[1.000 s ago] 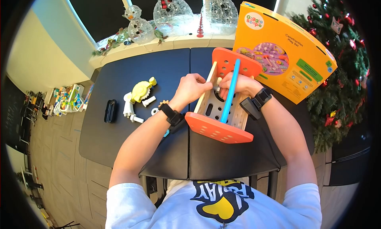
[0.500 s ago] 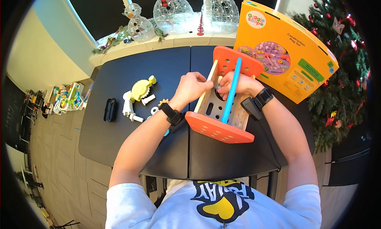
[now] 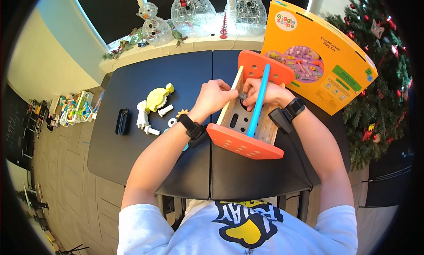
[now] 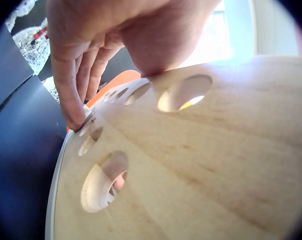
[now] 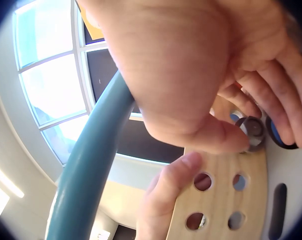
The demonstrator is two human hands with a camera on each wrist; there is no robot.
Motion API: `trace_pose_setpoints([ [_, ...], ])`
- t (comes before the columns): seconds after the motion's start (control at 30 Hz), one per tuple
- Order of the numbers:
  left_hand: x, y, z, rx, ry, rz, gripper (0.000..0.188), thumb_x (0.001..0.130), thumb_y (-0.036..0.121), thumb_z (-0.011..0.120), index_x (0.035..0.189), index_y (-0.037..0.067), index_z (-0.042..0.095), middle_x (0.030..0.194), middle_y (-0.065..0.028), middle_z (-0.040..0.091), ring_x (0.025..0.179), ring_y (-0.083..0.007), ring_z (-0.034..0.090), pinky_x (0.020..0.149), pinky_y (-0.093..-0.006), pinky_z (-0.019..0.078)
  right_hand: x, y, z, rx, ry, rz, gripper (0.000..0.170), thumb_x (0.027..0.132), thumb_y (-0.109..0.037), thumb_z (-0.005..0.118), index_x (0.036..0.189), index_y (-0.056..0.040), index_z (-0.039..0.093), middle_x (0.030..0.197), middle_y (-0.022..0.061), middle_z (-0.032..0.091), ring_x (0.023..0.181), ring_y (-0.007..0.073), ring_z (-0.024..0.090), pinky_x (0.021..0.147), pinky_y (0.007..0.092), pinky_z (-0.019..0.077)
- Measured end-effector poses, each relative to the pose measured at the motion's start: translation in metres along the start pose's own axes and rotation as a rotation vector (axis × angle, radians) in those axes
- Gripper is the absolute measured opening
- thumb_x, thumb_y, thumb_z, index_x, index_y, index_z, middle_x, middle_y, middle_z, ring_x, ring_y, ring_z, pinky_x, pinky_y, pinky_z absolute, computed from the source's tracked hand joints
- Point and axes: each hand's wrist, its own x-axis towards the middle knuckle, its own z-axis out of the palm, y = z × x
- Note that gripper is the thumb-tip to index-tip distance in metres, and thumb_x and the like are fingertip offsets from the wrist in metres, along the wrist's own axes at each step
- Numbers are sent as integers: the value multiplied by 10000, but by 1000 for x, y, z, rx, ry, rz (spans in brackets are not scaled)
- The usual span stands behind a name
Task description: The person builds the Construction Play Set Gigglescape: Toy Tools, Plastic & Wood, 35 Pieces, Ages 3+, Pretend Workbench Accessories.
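A toy toolbox with orange end panels [image 3: 245,142], holed wooden sides [image 4: 201,160], a grey base [image 5: 286,185] and a blue rod handle [image 3: 259,100] stands on the table. My left hand [image 3: 215,97] grips its left wooden side, thumb over the top edge and fingers down the outer face. Reaching inside past the rod, my right hand [image 3: 265,93] pinches a small grey round piece [image 5: 253,132] against the inner face of that side, low near the base. The fingers partly hide this piece.
Left on the black table [image 3: 185,74] lie a yellow-green toy piece [image 3: 154,100], a white toy piece [image 3: 142,118], white bolts [image 3: 165,110], a small gear [image 3: 182,113] and a black case [image 3: 123,121]. A yellow box [image 3: 318,56] stands behind the toolbox, beside a decorated tree [image 3: 375,78].
My right fingers have shifted slightly inside the toolbox; the pale piece seen by their tips a second ago no longer shows clearly in the head view. My left hand stays on the side.
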Motion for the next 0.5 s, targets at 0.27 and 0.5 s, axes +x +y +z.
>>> trace_pose_setpoints([
  [0.27,0,-1,1,-4,-3,-2,527,795,383,745,1069,-67,760,986,-214,781,946,-282,765,898,-372,581,5,4,-3,62,-49,-7,295,952,-256,698,905,35,707,858,115,742,684,201,749,570,286,588],
  [0.5,-2,0,0,-18,1,7,517,797,382,748,1058,-65,761,972,-209,781,930,-277,765,888,-371,581,-1,-7,-3,169,-38,80,307,960,-262,658,922,41,699,843,135,740,665,215,741,579,305,605],
])
